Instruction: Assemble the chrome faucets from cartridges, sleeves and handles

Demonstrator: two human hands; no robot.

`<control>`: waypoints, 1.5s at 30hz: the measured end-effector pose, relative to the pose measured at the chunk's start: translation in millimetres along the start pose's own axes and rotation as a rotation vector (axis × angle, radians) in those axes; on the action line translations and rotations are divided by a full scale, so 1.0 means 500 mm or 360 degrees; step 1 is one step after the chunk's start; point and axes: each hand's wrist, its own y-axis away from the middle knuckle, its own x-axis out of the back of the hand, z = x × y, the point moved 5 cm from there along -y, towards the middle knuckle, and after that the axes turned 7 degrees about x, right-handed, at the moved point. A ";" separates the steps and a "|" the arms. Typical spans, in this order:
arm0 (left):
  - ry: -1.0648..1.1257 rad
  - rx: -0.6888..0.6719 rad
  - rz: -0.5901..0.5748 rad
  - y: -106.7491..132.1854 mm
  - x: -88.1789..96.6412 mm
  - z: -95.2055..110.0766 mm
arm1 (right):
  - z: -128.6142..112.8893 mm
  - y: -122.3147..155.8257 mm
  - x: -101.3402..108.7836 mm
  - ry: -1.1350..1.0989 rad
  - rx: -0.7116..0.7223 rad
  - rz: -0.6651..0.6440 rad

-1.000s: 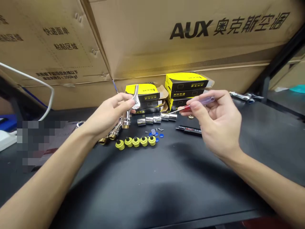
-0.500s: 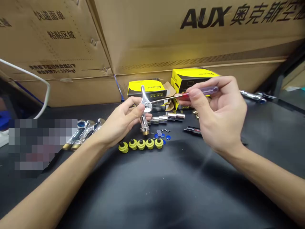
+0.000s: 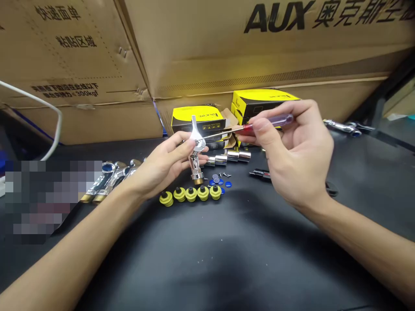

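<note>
My left hand (image 3: 168, 162) is closed around a chrome faucet (image 3: 196, 166), its lever pointing up and its brass-threaded end down. In my right hand (image 3: 292, 151) is a screwdriver (image 3: 270, 123) with a purple and red see-through handle. Its thin shaft runs left to the round hub of the faucet's lever; the tip lies at the hub, and whether it sits in a screw I cannot tell. Just below the faucet are several yellow-green valve cartridges (image 3: 191, 195) in a row. Blue round caps (image 3: 228, 184) and small screws (image 3: 225, 175) lie to its right.
Yellow and black faucet boxes (image 3: 197, 114) stand behind my hands, before large cardboard cartons (image 3: 201, 56). Chrome sleeves (image 3: 233, 155) lie near them. More chrome faucets (image 3: 112, 181) rest at left, others (image 3: 343, 127) at far right. A black marker-like item (image 3: 259, 174) lies under my right hand.
The view has shifted slightly. The screwdriver's tip has moved a little left across the lever hub. Both hands keep their hold.
</note>
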 end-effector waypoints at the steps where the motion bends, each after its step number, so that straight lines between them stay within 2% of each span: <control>1: -0.0001 0.0005 0.0002 0.000 0.000 0.000 | 0.002 0.001 0.000 -0.0007 -0.0004 0.0003; 10: -0.0068 0.0029 0.0092 -0.005 0.005 -0.003 | 0.016 0.014 0.003 0.0050 -0.0044 -0.0011; 20: -0.0078 0.0021 0.0153 -0.007 0.009 -0.003 | -0.021 0.022 0.008 0.0195 0.0281 -0.0089; 27: -0.0054 -0.0002 0.0098 -0.008 0.007 -0.008 | -0.018 0.031 0.003 0.0194 0.0321 -0.0181; 32: -0.0027 -0.0063 0.0095 -0.004 0.007 -0.008 | -0.021 0.032 0.003 0.0245 0.0375 -0.0258; 36: -0.0078 -0.0130 0.0116 -0.001 0.007 -0.006 | -0.025 0.033 0.006 0.0258 0.0356 -0.0238; 41: -0.0190 -0.0230 0.0227 0.003 0.015 -0.001 | -0.031 0.032 0.017 0.0312 0.0333 -0.0268; 45: -0.0277 -0.0307 0.0300 0.007 0.024 0.004 | -0.037 0.029 0.028 0.0381 0.0430 -0.0314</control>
